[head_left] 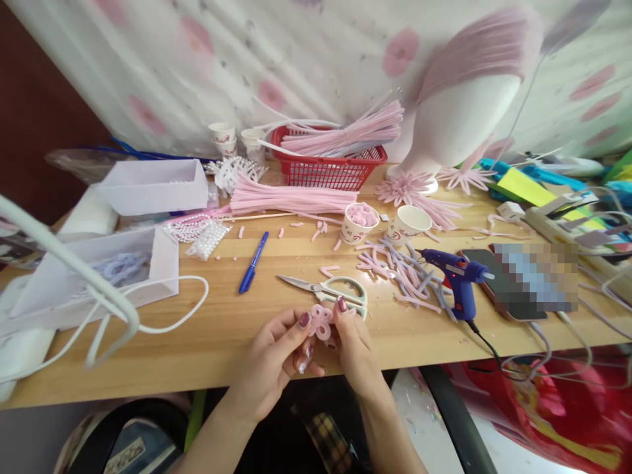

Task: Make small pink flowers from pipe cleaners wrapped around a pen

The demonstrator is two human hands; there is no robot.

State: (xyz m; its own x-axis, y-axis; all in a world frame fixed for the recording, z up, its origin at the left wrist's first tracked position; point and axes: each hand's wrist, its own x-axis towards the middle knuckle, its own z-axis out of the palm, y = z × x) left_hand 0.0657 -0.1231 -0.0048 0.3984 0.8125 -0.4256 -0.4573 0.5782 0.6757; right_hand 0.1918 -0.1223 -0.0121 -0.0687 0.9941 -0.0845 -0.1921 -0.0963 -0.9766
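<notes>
Between my two hands, at the table's front edge, is a small pink pipe-cleaner flower [320, 322] with looped petals. My left hand [279, 352] pinches its left side between thumb and fingers. On its right side, my right hand [356, 342] grips it with the thumb on top; the fingers behind are partly hidden. Just beyond the hands lie scissors [340, 288] with pale green handles, blades pointing left. Cut pink and grey pipe-cleaner pieces [402, 273] are scattered to the right, next to a blue hot glue gun [457, 276] lying on its side.
A blue pen [254, 262] lies left of the scissors. Two paper cups stand behind, one filled with pink pieces [361, 216]. Farther back are a red basket [328, 170], pink pipe-cleaner bundles [293, 199] and a white mannequin head [459, 118]. White boxes [162, 260] and a cable stand left; phones lie right.
</notes>
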